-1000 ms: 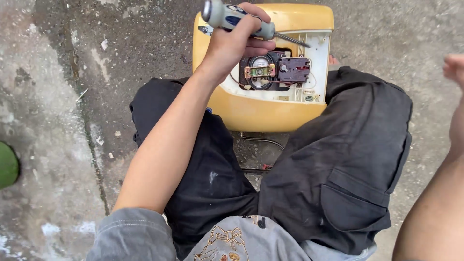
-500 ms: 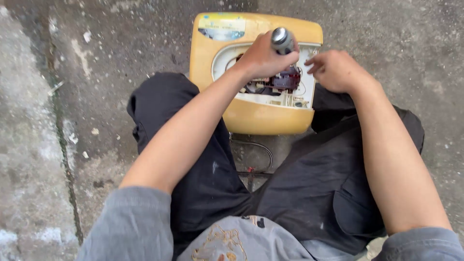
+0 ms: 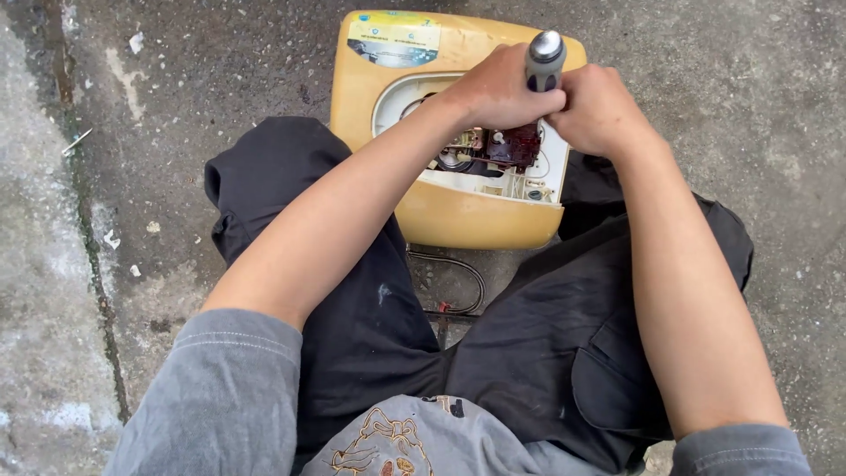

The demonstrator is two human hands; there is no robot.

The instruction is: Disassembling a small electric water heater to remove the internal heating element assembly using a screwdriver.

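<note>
A yellow appliance casing (image 3: 458, 220) lies on the concrete between my knees, its cover off, showing a white panel and a dark red mechanism (image 3: 507, 148) with small parts. My left hand (image 3: 498, 88) grips the grey-and-blue handle of a screwdriver (image 3: 545, 55), held upright over the open mechanism. My right hand (image 3: 599, 110) is closed against the same handle from the right side. The screwdriver's tip is hidden behind my hands.
Black wires (image 3: 458, 282) loop out from under the casing onto the ground between my legs. I sit on rough concrete (image 3: 176, 79) with a crack (image 3: 88, 264) and small white chips on the left. My black trousers (image 3: 546, 353) flank the casing.
The screwdriver went from lying sideways in my left hand to standing upright over the mechanism. My right hand came in from the right and closed onto the handle.
</note>
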